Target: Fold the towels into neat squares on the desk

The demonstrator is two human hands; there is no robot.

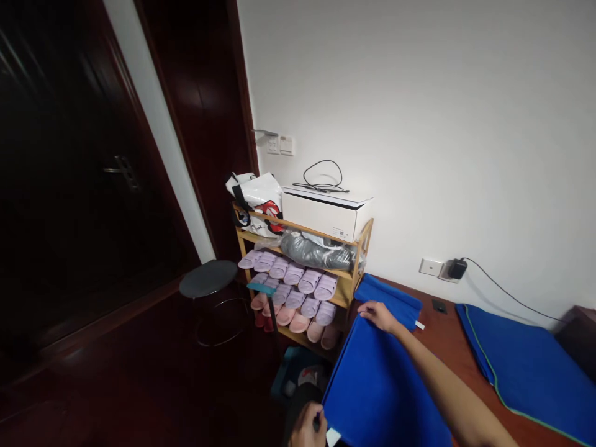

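A blue towel (379,385) is stretched flat at the table's left edge, its left edge running between my two hands. My right hand (378,315) pinches its far corner, the arm reaching across from the lower right. At the bottom of the view my left hand (309,426) is closed at the near corner, close to a white label (333,436). Just beyond my right hand lies another folded blue cloth (388,301) with a white tag. Farther right rests a folded blue towel (535,366) with green edging.
Left of the reddish-brown table (440,332) stands a wooden shoe rack (344,290) with several lilac and pink slippers. On top are a white box (321,214), a cable and a printed bag (258,198). A round stool (208,278) and a bin (284,372) stand nearby. A charger (457,268) is plugged into the wall.
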